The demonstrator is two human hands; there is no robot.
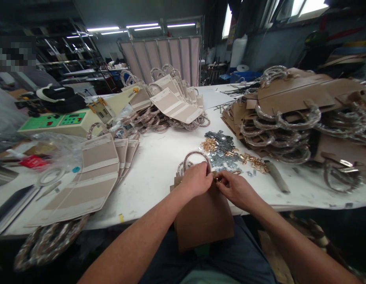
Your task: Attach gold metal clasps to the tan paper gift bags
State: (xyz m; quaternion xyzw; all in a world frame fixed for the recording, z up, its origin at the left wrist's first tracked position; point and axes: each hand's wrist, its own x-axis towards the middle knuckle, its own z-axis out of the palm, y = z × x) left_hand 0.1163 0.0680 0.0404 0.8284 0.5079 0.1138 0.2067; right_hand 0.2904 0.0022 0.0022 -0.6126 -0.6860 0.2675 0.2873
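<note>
A brown bag panel (205,225) rests on my lap against the table's edge, its wrapped round handle (197,153) standing at the top. My left hand (198,179) is closed on the panel's upper edge beside the handle. Close to its right, my right hand (234,188) pinches a small gold metal fitting (219,179) at that same edge; the fingertips partly hide it. Another gold clasp piece (236,172) shows just beyond the right fingers. Past the hands lie a heap of grey metal plates (222,144) and loose gold fittings (255,162).
Brown bag panels with wrapped handles (298,90) are piled at the right. Beige-lined panels lie fanned at the left (100,173) and stacked at the back (177,104). A cream machine with green control panels (58,122) stands at the left. A grey-handled tool (276,177) lies right of the fittings.
</note>
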